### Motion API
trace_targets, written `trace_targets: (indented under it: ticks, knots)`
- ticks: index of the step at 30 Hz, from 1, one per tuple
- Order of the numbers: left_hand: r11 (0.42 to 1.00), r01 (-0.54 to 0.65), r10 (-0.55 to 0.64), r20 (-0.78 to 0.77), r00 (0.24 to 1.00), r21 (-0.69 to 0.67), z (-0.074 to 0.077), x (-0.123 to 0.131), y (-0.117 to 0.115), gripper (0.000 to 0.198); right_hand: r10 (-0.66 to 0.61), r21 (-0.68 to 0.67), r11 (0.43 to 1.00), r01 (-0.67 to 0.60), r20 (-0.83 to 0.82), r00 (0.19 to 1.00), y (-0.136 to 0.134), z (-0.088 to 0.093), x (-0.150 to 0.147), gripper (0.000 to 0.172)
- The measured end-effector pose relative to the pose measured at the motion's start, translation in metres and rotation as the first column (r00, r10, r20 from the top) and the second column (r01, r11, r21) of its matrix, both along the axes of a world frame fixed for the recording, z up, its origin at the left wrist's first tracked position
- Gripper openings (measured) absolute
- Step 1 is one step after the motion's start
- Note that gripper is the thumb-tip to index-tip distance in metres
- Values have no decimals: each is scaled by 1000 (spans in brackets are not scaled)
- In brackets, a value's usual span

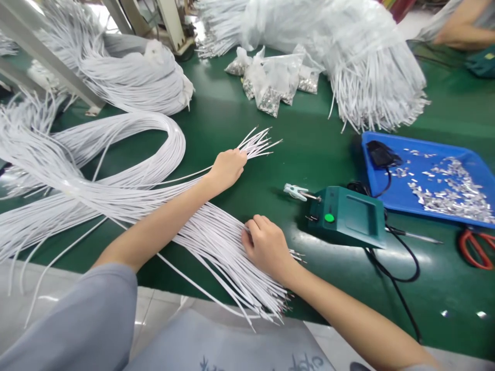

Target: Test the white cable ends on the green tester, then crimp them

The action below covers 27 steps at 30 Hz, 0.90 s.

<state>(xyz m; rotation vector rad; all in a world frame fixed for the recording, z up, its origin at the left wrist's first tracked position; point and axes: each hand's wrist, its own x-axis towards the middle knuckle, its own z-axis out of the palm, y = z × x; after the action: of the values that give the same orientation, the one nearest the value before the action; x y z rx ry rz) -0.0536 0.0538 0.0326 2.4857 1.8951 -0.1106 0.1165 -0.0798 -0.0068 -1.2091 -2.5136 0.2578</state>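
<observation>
My left hand (229,167) is closed around a small bunch of white wires (258,144), whose stripped ends fan out past the fingers to the right. Lower down, my right hand (267,246) rests with curled fingers on a larger bundle of white wires (228,263); its fingertips are partly hidden, and I cannot make out whether they pinch a wire. The big bundle runs from the left across the table and ends near the front edge. To the right of my hands stands a green device (348,216) with a green button and a pale clip (296,191) on a rod.
A blue tray (425,208) at the right holds small metal terminals and a black object. Near it lie red-handled scissors (475,250), a screwdriver (421,236) and black cables. Bags of metal parts (270,77) and wrapped wire bundles (367,67) lie behind. Another person's arm (464,26) shows top right.
</observation>
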Motion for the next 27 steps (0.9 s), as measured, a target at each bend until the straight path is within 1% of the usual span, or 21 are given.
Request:
trace_targets:
  ticks: [2, 4, 6, 7, 8, 9, 10, 11, 12, 13, 14, 15, 16, 17, 18, 19, 20, 22, 24, 25, 27]
  knots:
    - [1000, -16, 16, 45, 999, 3, 1, -1, 1, 25, -4, -13, 1000, 4, 1, 1000, 1, -1, 0, 18]
    - [998, -51, 46, 155, 987, 29, 1, -4, 4, 28, -6, -30, 1000, 6, -6, 1000, 1, 0, 0, 18]
    - [991, -109, 77, 347, 935, 76, 0, -6, 7, 26, 2, -38, 999, -2, -16, 1000, 2, 1, 0, 18]
    - [987, -138, 86, 453, 887, 83, 0, -6, 8, 23, 6, -38, 999, -7, -20, 1000, 2, 2, 0, 18]
    - [987, -149, 94, 554, 827, 55, 0, -6, 9, 17, 10, -35, 999, -11, -25, 1000, 1, 2, 0, 18]
    - [991, -134, 109, 639, 762, -9, 1, -5, 9, 11, 11, -32, 999, -12, -29, 1000, 1, 3, 0, 18]
    - [991, -93, 136, 708, 693, -98, 2, -3, 8, 8, 10, -31, 999, -11, -32, 999, 1, 3, 0, 18]
    - [979, -37, 181, 764, 619, -202, 4, -2, 7, 10, 9, -31, 999, -10, -34, 999, 1, 3, 0, 17]
    - [954, 23, 241, 811, 534, -299, 5, 0, 7, 10, 6, -31, 1000, -7, -35, 999, 0, 3, 0, 17]
    - [927, 72, 302, 848, 435, -367, 7, 2, 6, 7, 5, -29, 1000, -5, -33, 999, 0, 3, 0, 16]
    - [913, 95, 347, 880, 325, -396, 8, 3, 6, 4, 3, -26, 1000, -4, -32, 999, 0, 3, 0, 16]
    - [918, 76, 365, 905, 219, -389, 9, 3, 7, 4, 3, -22, 1000, -3, -30, 1000, 0, 2, 0, 16]
    - [932, 23, 355, 925, 136, -361, 10, 3, 8, 5, 3, -20, 1000, -4, -29, 1000, 0, 2, 0, 16]
    - [943, -42, 332, 939, 87, -329, 11, 2, 8, 7, 4, -18, 1000, -5, -31, 1000, 0, 1, 0, 16]
    - [947, -91, 316, 947, 65, -310, 13, 1, 8, 11, 5, -17, 1000, -5, -33, 999, 0, 1, 0, 16]
    - [945, -95, 318, 947, 55, -312, 16, 0, 7, 16, 6, -16, 1000, -7, -35, 999, 0, 0, 0, 17]
    - [942, -49, 334, 941, 49, -332, 21, 0, 5, 19, 7, -16, 1000, -8, -36, 999, 1, 0, 0, 17]
    - [916, 157, 368, 929, 45, -370, 33, 0, -4, 24, 7, -13, 1000, -7, -34, 999, 1, -1, 0, 17]
    - [861, 358, 363, 930, 62, -360, 46, 4, -17, 24, 5, -19, 1000, -6, -32, 999, 2, 0, 0, 17]
    - [826, 438, 359, 930, 75, -354, 51, 7, -24, 24, 3, -22, 1000, -4, -34, 999, 2, 0, 0, 16]
    - [721, 583, 393, 914, 102, -375, 55, 13, -34, 29, 2, -26, 1000, -3, -37, 999, 2, 1, 0, 16]
